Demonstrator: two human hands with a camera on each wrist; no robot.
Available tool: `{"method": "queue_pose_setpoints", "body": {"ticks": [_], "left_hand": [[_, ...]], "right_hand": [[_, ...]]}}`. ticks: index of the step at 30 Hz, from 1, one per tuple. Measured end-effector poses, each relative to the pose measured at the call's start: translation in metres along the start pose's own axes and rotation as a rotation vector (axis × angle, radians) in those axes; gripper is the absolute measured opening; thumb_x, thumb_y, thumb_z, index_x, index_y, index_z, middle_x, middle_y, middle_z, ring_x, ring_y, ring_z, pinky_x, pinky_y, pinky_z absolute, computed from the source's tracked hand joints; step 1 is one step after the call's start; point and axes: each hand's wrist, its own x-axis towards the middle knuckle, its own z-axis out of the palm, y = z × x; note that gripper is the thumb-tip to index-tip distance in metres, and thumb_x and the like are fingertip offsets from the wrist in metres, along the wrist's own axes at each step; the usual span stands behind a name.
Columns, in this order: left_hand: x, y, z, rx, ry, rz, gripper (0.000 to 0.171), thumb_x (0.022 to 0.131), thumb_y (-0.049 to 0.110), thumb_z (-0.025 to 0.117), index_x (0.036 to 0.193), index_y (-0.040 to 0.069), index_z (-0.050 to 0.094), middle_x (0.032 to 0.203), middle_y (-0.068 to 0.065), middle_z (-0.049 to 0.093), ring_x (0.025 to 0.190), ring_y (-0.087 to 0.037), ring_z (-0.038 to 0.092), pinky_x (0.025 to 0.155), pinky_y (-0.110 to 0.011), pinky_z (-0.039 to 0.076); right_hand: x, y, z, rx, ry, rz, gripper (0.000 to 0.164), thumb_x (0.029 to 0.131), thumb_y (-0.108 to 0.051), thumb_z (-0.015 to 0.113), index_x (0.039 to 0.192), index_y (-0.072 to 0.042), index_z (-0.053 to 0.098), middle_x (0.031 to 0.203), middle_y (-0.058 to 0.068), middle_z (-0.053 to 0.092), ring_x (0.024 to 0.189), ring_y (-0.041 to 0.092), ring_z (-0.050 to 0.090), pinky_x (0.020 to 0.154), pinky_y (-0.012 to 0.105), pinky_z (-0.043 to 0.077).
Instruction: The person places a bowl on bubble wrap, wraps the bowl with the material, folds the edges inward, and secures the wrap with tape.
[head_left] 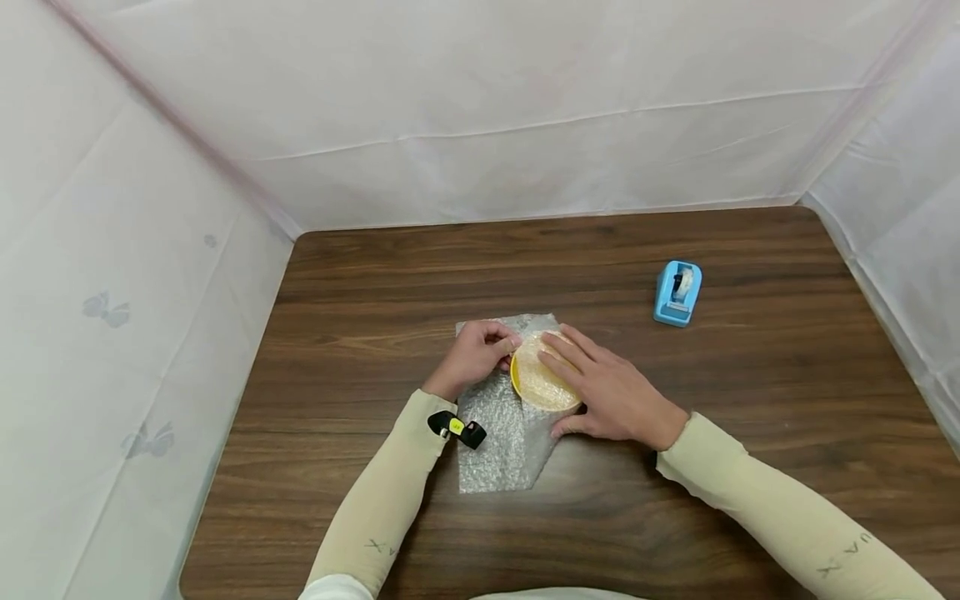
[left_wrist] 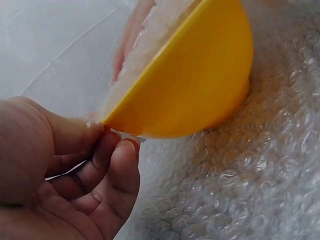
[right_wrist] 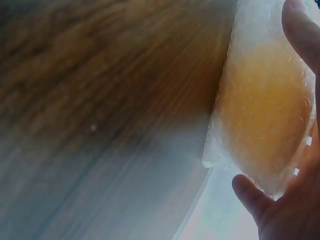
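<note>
From where I watch, a yellow bowl [left_wrist: 202, 75] stands on a sheet of bubble wrap [head_left: 491, 446] at the middle of the brown table [head_left: 352, 292], its mouth covered by a fold of the same wrap. I judge that the sheet lies beneath so that its free part can be drawn up the bowl's side and over the rim. The left hand [head_left: 478, 354] makes a narrow pinch, thumb above and fingertips below, at the rim on the bowl's left; I take this to steady the bowl and pin the wrap's edge there, though the fingers hide how much film is caught. The right hand [head_left: 611, 392] is spread wide, fingers laid across the covered mouth and thumb apart at the near side, touching wrap rather than bare bowl, probably to hold the fold down. The right wrist view is blurred and cropped, so I cannot tell how firmly it presses. A blue tape dispenser [head_left: 677, 295] stands well apart, beyond the right hand, presumably placed there to leave the wrap room.
</note>
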Motion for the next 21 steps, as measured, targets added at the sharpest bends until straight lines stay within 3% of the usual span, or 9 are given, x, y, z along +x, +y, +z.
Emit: {"method": "queue_pose_setpoints", "body": {"ticks": [9, 16, 21], "left_hand": [[-0.008, 0.005, -0.003, -0.026, -0.008, -0.005, 0.022, 0.104, 0.011, 0.063, 0.109, -0.006, 0.076, 0.085, -0.007, 0.071, 0.07, -0.01, 0.065, 0.068, -0.028, 0.06], [-0.016, 0.009, -0.008, -0.1, 0.103, -0.017, 0.025, 0.105, 0.015, 0.062, 0.106, -0.007, 0.073, 0.088, -0.014, 0.069, 0.074, -0.015, 0.065, 0.071, -0.032, 0.06], [-0.026, 0.01, -0.014, -0.029, 0.142, 0.009, 0.027, 0.103, 0.017, 0.064, 0.101, -0.009, 0.072, 0.081, -0.02, 0.068, 0.069, -0.023, 0.063, 0.068, -0.037, 0.057]], "right_hand": [[0.0, -0.002, 0.003, -0.012, 0.012, 0.02, 0.105, 0.084, -0.076, 0.069, 0.163, -0.015, 0.036, 0.174, 0.007, 0.025, 0.162, 0.034, 0.021, 0.117, 0.053, 0.043], [0.001, -0.004, 0.004, -0.011, 0.013, 0.025, 0.104, 0.084, -0.075, 0.07, 0.162, -0.014, 0.038, 0.174, 0.007, 0.026, 0.162, 0.033, 0.022, 0.119, 0.052, 0.042], [0.003, -0.005, 0.003, -0.011, 0.004, 0.031, 0.105, 0.084, -0.076, 0.069, 0.163, -0.014, 0.037, 0.174, 0.007, 0.025, 0.162, 0.034, 0.021, 0.119, 0.053, 0.042]]}}
